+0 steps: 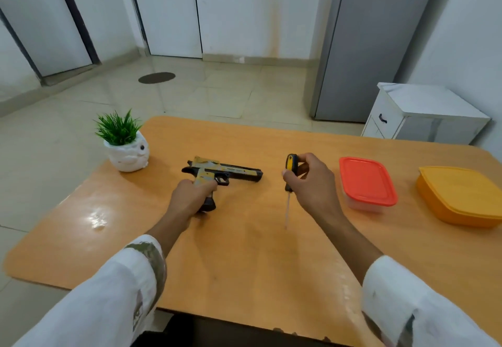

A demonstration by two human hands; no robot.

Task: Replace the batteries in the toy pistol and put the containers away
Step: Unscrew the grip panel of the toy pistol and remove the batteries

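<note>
A black and yellow toy pistol (pixel 228 172) lies on its side near the middle of the wooden table (pixel 244 251), barrel pointing right. My left hand (pixel 190 197) grips its handle. To the right, my right hand (pixel 312 183) holds a screwdriver (pixel 290 173) by its black and yellow handle, the thin shaft pointing down toward me. Right of that stands a clear container with a red lid (pixel 366 181). A yellow lidded container (pixel 461 197) sits at the table's right edge. Both lids are on.
A white pot with a green plant (pixel 125 145) stands at the table's far left corner. Beyond the table are a tiled floor, a white drawer cabinet (pixel 423 116) and a grey refrigerator (pixel 372 42) at the right.
</note>
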